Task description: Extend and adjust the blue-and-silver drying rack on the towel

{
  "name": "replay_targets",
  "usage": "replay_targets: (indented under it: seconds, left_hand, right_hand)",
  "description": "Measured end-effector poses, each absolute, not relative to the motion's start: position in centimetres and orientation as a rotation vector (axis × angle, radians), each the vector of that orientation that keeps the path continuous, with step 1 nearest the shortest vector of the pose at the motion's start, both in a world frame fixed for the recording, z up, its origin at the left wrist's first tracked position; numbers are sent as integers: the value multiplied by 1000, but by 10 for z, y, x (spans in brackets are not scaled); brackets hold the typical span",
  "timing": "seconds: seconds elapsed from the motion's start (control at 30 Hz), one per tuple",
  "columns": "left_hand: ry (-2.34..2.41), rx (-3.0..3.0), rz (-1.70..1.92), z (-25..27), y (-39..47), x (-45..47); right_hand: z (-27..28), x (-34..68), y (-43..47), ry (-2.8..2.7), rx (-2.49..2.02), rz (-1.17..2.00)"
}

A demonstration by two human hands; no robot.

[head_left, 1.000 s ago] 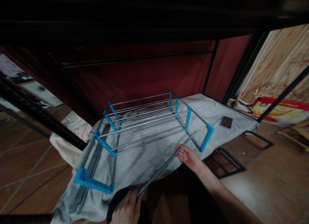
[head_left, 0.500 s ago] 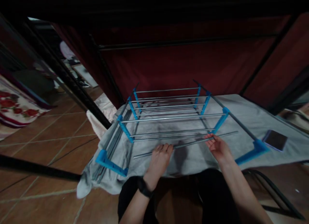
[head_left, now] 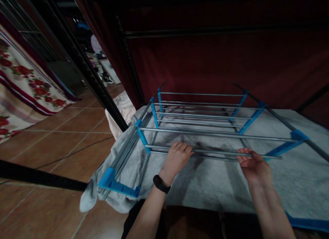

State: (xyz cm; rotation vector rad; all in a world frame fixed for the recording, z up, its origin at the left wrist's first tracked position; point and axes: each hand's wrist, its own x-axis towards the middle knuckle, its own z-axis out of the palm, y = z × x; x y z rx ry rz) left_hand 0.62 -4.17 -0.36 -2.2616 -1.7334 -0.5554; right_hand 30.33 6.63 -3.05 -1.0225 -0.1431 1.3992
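Thin grey metal rod (head_left: 216, 153) lies crosswise, held near both ends: left hand (head_left: 177, 158) curled over it, right hand (head_left: 253, 163) pinching it from below. Likely light, stiff, smooth (may roll or slip); grip wide apart. Just beyond the hands: rack (head_left: 200, 119) with blue brackets, on grey cloth (head_left: 218, 187). Rack's front rails crowd the rod's path.

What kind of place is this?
Probably a room in a home: a tiled floor, a flowered cloth hanging at the left, and a rack being put together on a grey cloth.
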Motion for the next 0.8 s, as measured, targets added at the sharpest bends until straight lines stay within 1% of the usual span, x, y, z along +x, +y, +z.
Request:
replay_targets:
  seconds: [0.3,0.4,0.5,0.73,0.8]
  left_hand:
    - [-1723,-2149,-644,-10,-39,-22]
    - [-1681,-2083,-703,-12,-41,-27]
    - [-1605,-2059,-741,-18,-39,-31]
    - [-1528,-2058,-705,-29,-41,-33]
    - [-1533,-2063,-688,-31,-41,-30]
  right_hand:
    - [-29,290,75,-149,-855,1200]
    - [-21,274,72,-143,-793,1283]
    - [-21,263,73,-127,-763,1267]
    - [-46,254,59,-302,-735,1389]
    - [-48,252,55,-375,-755,1383]
